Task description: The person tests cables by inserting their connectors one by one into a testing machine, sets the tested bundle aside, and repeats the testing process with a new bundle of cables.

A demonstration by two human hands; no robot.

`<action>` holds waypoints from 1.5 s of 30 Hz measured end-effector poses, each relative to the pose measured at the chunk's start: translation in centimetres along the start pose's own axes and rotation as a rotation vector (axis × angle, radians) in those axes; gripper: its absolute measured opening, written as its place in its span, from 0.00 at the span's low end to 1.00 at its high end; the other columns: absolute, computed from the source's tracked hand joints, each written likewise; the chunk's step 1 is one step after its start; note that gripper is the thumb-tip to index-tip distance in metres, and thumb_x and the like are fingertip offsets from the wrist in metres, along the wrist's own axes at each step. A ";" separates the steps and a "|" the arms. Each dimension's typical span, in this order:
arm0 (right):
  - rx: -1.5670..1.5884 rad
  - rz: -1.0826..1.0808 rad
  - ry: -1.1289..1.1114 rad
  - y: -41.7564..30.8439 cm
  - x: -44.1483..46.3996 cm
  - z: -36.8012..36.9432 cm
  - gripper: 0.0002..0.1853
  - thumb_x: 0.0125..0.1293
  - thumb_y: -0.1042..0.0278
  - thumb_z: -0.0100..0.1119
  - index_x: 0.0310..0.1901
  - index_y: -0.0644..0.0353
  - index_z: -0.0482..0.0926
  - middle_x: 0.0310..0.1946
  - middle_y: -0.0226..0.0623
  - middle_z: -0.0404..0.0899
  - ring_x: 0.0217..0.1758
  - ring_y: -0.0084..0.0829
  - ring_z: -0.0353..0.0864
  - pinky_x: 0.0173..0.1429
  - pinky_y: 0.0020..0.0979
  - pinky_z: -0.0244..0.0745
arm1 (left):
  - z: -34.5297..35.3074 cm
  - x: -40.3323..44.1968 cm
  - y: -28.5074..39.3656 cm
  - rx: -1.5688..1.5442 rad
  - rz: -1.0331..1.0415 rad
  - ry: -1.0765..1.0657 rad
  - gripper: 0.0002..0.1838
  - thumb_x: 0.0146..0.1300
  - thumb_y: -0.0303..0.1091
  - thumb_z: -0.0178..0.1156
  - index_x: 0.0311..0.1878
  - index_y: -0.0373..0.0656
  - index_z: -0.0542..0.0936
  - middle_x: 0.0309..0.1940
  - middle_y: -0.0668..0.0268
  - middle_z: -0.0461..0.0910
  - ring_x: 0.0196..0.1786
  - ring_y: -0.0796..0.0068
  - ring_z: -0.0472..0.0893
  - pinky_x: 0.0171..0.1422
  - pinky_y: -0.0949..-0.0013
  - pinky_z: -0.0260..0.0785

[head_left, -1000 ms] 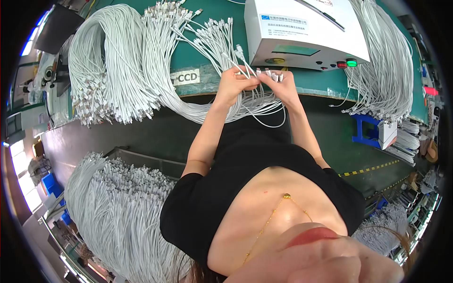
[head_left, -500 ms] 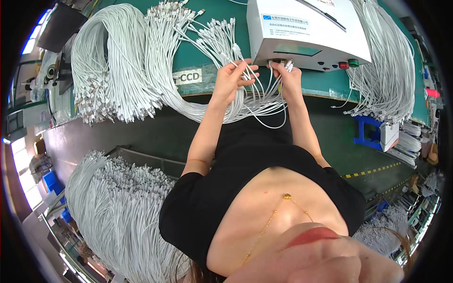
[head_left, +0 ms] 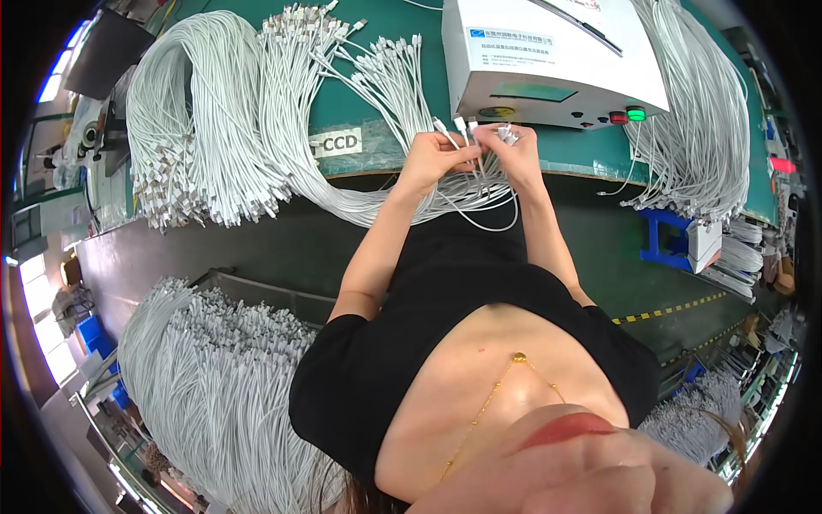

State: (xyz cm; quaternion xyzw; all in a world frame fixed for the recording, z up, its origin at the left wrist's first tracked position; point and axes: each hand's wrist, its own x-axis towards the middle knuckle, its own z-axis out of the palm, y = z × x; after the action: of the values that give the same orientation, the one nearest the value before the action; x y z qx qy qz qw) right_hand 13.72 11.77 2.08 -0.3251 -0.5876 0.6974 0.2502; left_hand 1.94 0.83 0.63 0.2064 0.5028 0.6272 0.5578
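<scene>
My left hand [head_left: 439, 160] is closed on white cables, and a few of their plugs [head_left: 460, 126] stick up above its fingers. Beside it, nearly touching, my right hand [head_left: 515, 154] grips a small bunch of white cables with the plug ends [head_left: 507, 133] at its fingertips. Both hands are at the table's near edge, just below the front of a white tester box [head_left: 556, 51]. The box has a lit green button [head_left: 635, 113] and a red button [head_left: 617, 118]. The cables hang below my hands and run left in a loose bundle [head_left: 351, 201].
Thick bundles of white cables lie on the green table at the left [head_left: 218, 94] and right [head_left: 706, 111]. More plug ends [head_left: 385, 73] fan out left of the box. A large cable heap [head_left: 214, 385] is behind at lower left, and a blue stool [head_left: 664, 238] stands at right.
My right hand has moved down from the box's front socket, with its cables. My left hand, spread half a second ago, has closed on cables nearer the right hand. The green button is lit again.
</scene>
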 end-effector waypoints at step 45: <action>0.036 0.156 0.096 -0.1 2.0 -1.1 0.06 0.49 0.71 0.62 0.23 0.67 0.80 0.15 0.29 0.73 0.17 0.16 0.66 0.22 0.20 0.55 | -1.3 0.9 0.2 -0.188 0.085 0.021 0.13 0.61 0.25 0.56 0.46 0.26 0.74 0.40 0.54 0.78 0.45 0.64 0.80 0.52 0.67 0.75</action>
State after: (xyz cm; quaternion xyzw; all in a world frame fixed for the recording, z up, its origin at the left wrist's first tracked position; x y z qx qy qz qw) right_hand 13.19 13.95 1.79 -0.3983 -0.5354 0.7087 0.2289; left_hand 0.46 1.16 -0.01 0.1679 0.4384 0.6968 0.5423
